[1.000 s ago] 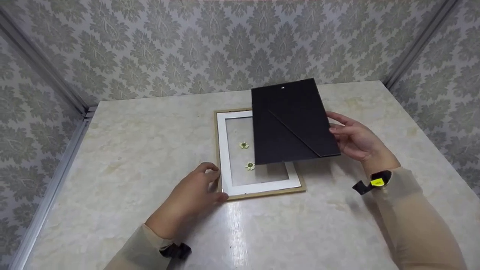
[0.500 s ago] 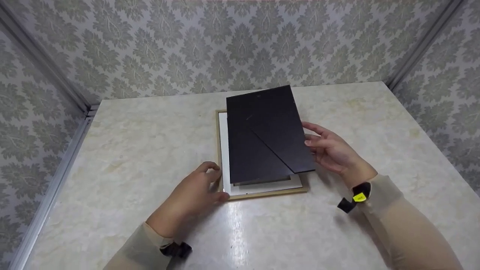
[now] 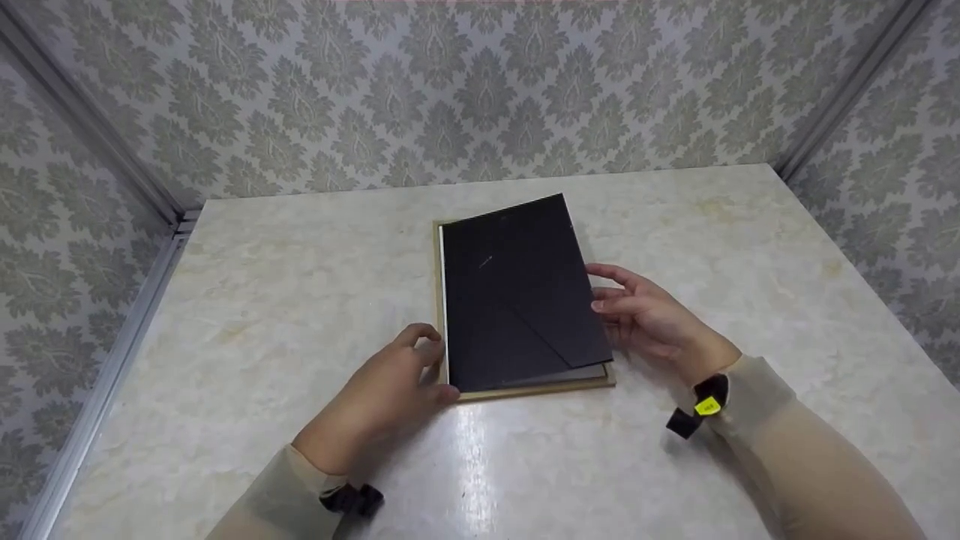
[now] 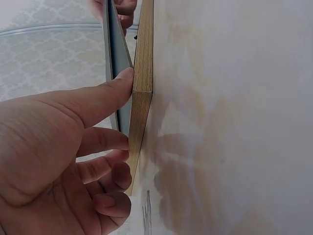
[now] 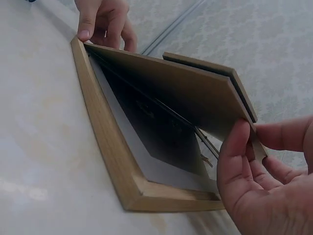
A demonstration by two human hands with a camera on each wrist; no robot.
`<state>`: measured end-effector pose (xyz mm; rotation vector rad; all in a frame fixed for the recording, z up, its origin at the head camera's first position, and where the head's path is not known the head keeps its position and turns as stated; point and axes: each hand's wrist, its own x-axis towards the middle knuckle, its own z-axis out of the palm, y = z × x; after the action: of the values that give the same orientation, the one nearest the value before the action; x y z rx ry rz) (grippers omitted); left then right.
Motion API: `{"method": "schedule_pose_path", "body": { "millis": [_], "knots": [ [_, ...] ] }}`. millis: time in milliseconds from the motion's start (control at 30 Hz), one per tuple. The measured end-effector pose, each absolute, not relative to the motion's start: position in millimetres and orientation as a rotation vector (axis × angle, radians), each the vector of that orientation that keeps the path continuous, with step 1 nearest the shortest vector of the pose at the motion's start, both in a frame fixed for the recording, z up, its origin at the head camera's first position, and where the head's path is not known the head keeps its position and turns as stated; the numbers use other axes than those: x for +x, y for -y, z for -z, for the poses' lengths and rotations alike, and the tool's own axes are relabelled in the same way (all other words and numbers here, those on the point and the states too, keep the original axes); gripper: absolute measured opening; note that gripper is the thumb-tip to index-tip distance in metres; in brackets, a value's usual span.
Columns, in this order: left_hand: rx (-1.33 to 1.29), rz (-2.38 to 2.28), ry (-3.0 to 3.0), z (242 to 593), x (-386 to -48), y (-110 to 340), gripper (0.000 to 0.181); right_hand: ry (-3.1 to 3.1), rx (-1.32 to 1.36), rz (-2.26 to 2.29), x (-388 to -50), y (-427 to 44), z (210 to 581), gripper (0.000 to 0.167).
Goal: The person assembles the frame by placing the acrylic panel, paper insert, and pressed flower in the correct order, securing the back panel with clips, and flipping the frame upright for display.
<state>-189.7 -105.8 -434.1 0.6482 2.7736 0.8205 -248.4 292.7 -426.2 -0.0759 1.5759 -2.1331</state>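
A light wooden picture frame [image 3: 536,390] lies face down on the table, with a white mat [image 5: 181,174] inside it in the right wrist view. My left hand [image 3: 390,382] holds its near left corner, thumb and fingers on the two sides, as the left wrist view also shows. By its right edge, my right hand [image 3: 649,319] pinches the black backing board [image 3: 517,292], which has a flat stand on its outer face. The board leans over the frame, its left edge down along the frame's left side and its right edge raised. From above, the board hides most of the frame's inside.
The pale marbled table [image 3: 300,277] stretches around the frame on every side. Patterned wallpaper [image 3: 480,90] rises behind its back edge, with metal posts at both back corners. Each wrist carries a black strap [image 3: 711,394].
My right hand has brought the backing board left and down over the frame, covering the mat and the small flowers seen earlier. The left hand and the frame have stayed in place.
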Motion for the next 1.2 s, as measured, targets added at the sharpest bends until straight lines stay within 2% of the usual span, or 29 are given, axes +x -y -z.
{"method": "schedule_pose_path", "body": {
  "millis": [200, 400, 633, 900, 1200],
  "knots": [
    [0.648, -0.813, -2.773, 434.6, -190.8, 106.9, 0.056, -1.622, -0.086, 2.104, -249.2, -292.5, 425.8, 0.075],
    [0.632, -0.802, -2.766, 433.4, -190.5, 108.9, 0.06, -1.695, -0.08, 2.077, -250.8, -289.0, 428.5, 0.076],
    [0.62, -0.791, -2.761, 431.5, -189.6, 107.6, 0.064, -2.118, -0.156, 1.804, -253.2, -288.9, 432.3, 0.074],
    [0.601, -0.79, -2.741, 432.7, -189.5, 104.6, 0.072, -2.407, -0.26, 1.518, -253.9, -287.1, 435.2, 0.097],
    [0.674, -0.791, -2.758, 432.4, -190.2, 107.4, 0.05, -2.487, -0.255, 1.46, -251.7, -279.6, 439.3, 0.097]
  ]
}}
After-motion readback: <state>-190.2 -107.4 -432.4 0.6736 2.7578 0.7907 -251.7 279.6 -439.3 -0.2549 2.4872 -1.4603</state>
